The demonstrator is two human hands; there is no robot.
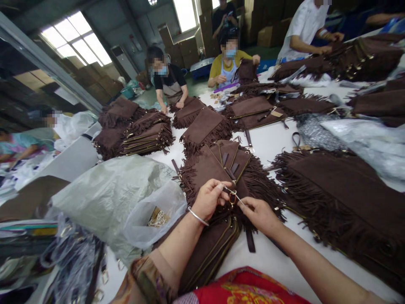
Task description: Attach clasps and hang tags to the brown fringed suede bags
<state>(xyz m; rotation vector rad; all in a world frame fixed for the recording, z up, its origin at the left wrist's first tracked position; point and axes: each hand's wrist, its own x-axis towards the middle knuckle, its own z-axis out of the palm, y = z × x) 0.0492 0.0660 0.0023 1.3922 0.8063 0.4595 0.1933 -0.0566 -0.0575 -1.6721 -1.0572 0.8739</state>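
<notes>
Head view: left hand (209, 199) and right hand (259, 214) pinch a pale cord (239, 200) by a gold clasp (233, 204); plastic bag (136, 226) contains white strings (160, 219).

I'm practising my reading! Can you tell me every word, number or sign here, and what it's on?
No text can be read.
Tan tag on a brown bag: too small to tell.
Cardboard box: too blurred to tell.
Gold clasp: too small to tell.
</notes>
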